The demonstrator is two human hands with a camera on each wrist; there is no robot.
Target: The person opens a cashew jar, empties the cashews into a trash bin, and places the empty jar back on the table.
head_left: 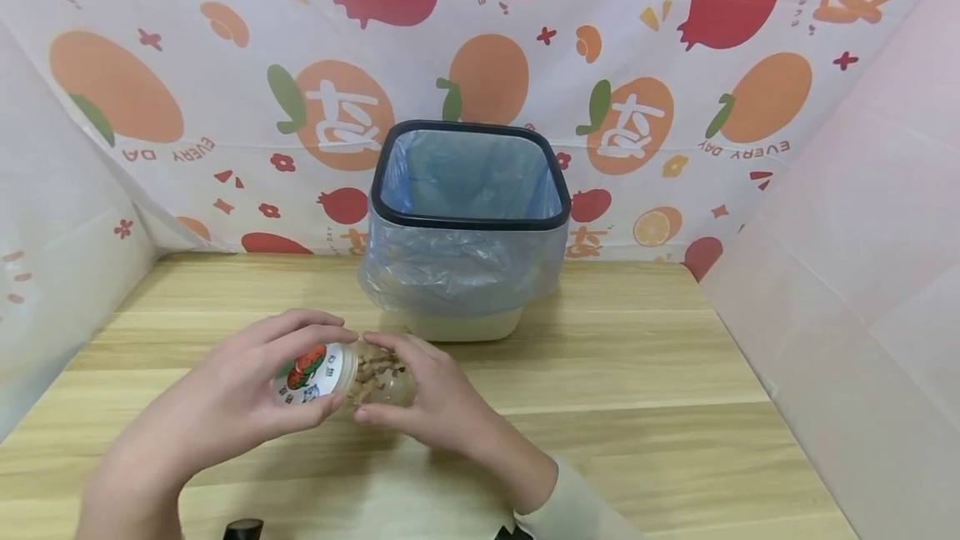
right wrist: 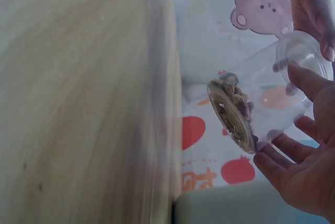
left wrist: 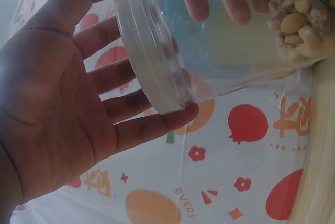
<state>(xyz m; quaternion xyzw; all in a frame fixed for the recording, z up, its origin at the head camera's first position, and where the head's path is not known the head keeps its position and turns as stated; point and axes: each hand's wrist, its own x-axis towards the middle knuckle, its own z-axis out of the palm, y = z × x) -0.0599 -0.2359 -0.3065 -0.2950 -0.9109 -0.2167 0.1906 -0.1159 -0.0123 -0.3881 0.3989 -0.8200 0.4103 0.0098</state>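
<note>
A clear plastic jar (head_left: 401, 390) is held tilted between both hands over the table, its base toward the right. Mixed nuts (left wrist: 298, 25), some shaped like cashews, lie gathered at the jar's base. My left hand (head_left: 217, 402) grips the jar's lid (head_left: 322, 369), which has a white label with red fruit print. In the left wrist view the lid's pale rim sits on the jar's mouth, with fingertips around its edge. My right hand (head_left: 442, 398) holds the jar's body, thumb on one side and fingers on the other, as the right wrist view shows.
A bin (head_left: 468, 327) with a black rim and a translucent bag liner stands just behind the hands. The wood-patterned table (head_left: 637, 373) meets a fruit-print cloth (head_left: 465, 15) at the back. Small black objects (head_left: 243, 529) show at the bottom edge.
</note>
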